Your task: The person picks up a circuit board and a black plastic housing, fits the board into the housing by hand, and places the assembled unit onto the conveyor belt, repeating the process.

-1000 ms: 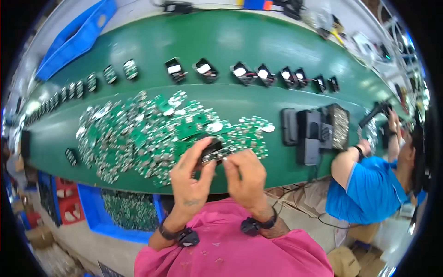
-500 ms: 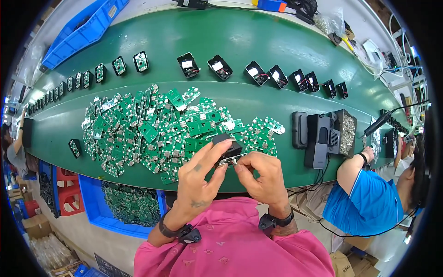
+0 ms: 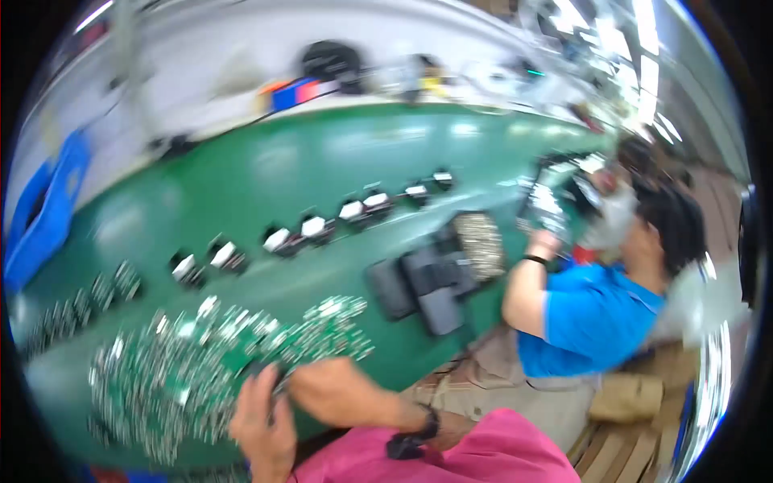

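Note:
The picture is smeared by motion. My left hand is closed round a small black plastic housing, above the near edge of the heap of boards. Close beside the housing is my right hand, curled, its fingertips hidden and blurred. Green circuit boards lie in a wide heap on the green table just beyond my hands. A row of open black housings with white pads runs across the table behind the heap. Housings with boards fitted in them stand in a line at the left.
To the right of the heap stand black plastic cases and a tray of small metal parts. A co-worker in a blue shirt sits at the right, arm on the table. A blue bin stands at the far left.
My view has swung to the right and up, so the table and heap lie lower left and the co-worker shows more fully. The housing stays in my left hand.

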A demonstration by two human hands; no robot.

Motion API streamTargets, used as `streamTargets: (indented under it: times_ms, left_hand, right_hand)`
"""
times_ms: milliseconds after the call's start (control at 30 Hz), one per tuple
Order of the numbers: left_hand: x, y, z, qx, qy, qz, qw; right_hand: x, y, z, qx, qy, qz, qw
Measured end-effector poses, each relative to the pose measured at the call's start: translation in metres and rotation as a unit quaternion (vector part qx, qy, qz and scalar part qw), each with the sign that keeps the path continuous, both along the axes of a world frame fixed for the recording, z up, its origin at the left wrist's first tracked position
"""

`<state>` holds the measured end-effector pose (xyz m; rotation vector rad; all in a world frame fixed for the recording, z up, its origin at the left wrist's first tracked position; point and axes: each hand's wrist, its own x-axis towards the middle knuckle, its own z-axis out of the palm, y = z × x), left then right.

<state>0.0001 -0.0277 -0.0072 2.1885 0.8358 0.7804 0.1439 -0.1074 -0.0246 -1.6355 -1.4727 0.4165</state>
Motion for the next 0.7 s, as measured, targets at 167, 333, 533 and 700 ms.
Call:
streamTargets:
  times_ms: [167, 333, 533, 700]
  left_hand:
    - [-0.004, 0.012, -0.016, -0.047, 0.031, -0.029, 0.998]
    - [0.011, 0.012, -0.004, -0.331, -0.068, 0.059, 0.939]
    - [0.017, 0.025, -0.005, -0.326, -0.038, -0.012, 0.945]
    - [0.019, 0.031, -0.006, -0.368, -0.066, -0.002, 0.928]
  right_hand:
    - [-0.010, 0.011, -0.020, -0.048, 0.075, -0.050, 0.995]
    - [0.008, 0.010, -0.007, 0.016, 0.200, -0.166, 0.966]
    - [0.034, 0.013, -0.002, -0.079, 0.461, -0.067, 0.881]
    - [0.021, 0.019, -0.021, 0.048, 0.368, -0.001, 0.929]
